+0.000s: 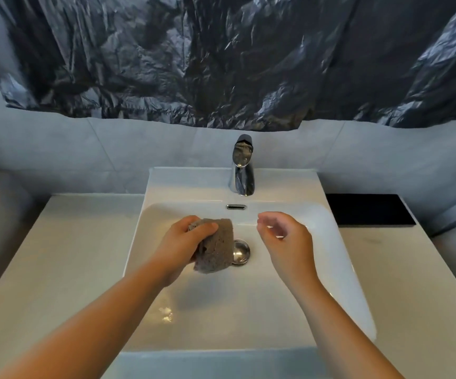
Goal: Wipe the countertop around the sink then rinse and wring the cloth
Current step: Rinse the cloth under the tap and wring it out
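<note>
A folded grey-brown cloth (215,246) hangs over the white sink basin (330,242), just left of the metal drain plug (241,251). My left hand (183,247) grips the cloth from its left side. My right hand (287,239) hovers over the basin to the right of the cloth, fingers loosely curled and apart, holding nothing. The chrome faucet (241,170) stands at the back of the sink, and no water runs from it. The pale countertop (65,255) extends on both sides of the sink.
A black rectangular mat (369,209) lies on the counter at the back right. Dark plastic sheeting (221,58) hangs across the wall above the faucet. A grey tiled wall (84,151) backs the counter. A wet glint shows on the basin's near slope (165,314).
</note>
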### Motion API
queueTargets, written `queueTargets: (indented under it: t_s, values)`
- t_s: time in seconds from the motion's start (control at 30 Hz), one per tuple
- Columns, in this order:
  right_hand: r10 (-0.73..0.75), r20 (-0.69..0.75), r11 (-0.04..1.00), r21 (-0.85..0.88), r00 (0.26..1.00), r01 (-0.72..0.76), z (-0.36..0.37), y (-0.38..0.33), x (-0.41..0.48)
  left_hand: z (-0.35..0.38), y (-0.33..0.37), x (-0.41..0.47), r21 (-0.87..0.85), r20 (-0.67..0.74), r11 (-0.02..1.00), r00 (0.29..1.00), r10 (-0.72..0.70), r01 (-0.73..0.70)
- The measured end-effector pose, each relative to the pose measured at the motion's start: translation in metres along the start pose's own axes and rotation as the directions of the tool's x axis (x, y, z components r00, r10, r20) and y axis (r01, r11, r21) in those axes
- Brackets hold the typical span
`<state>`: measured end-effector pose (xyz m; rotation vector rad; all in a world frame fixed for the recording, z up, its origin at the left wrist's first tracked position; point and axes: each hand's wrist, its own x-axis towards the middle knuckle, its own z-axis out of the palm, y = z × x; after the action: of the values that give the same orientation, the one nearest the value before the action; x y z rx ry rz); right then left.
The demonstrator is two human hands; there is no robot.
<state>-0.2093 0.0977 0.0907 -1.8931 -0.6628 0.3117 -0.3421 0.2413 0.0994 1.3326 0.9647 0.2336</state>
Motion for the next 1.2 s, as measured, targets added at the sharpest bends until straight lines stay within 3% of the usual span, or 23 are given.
queueTargets:
  t_s: [0.2, 0.33, 0.4, 0.57, 0.63, 0.77, 0.87, 1.0, 1.07, 1.2]
  values:
    - [-0.064, -0.004, 0.996, 0.054, 0.998, 0.064, 0.0, -0.03, 0.059, -0.006, 0.0, 0.025, -0.032, -0.059, 0.999, 0.998, -0.035, 0.033]
    - [0.206, 0.186, 0.961, 0.147, 0.961, -0.235, 0.012, -0.059, 0.104, -0.005, 0.004, 0.039, 0.032, -0.041, 0.999, 0.999, -0.01, 0.011]
    - [0.293, 0.207, 0.919, 0.208, 0.933, -0.335, 0.016, -0.066, 0.116, -0.005, 0.004, 0.046, 0.051, -0.053, 0.999, 0.999, -0.002, 0.005]
    - [0.368, 0.09, 0.885, 0.271, 0.925, -0.378, 0.026, -0.073, 0.125, -0.006, -0.003, 0.059, 0.097, -0.06, 0.995, 0.998, 0.007, -0.001]
    - [0.407, 0.094, 0.869, 0.265, 0.908, -0.417, 0.028, -0.078, 0.13, -0.006, -0.005, 0.06, 0.105, -0.047, 0.994, 0.999, 0.009, -0.005]
    - [0.501, 0.131, 0.747, 0.434, 0.856, -0.503, 0.026, -0.096, 0.147, -0.005, -0.006, 0.063, 0.145, -0.061, 0.989, 0.998, 0.027, -0.018]
    - [0.479, 0.173, 0.693, 0.527, 0.86, -0.492, 0.018, -0.099, 0.141, -0.001, -0.005, 0.067, 0.141, -0.057, 0.99, 0.998, 0.023, -0.015]
    - [0.316, 0.025, 0.888, 0.344, 0.948, -0.305, 0.006, -0.067, 0.1, 0.006, -0.008, 0.069, 0.073, -0.037, 0.997, 0.999, -0.009, 0.011]
    - [0.258, -0.031, 0.938, 0.247, 0.966, -0.242, 0.003, -0.036, 0.07, 0.01, -0.009, 0.069, 0.033, -0.014, 0.999, 1.0, -0.024, 0.025]
    - [0.344, 0.133, 0.923, 0.132, 0.93, -0.36, 0.012, 0.013, 0.022, 0.022, -0.005, 0.068, -0.084, 0.062, 0.994, 0.996, -0.06, 0.065]
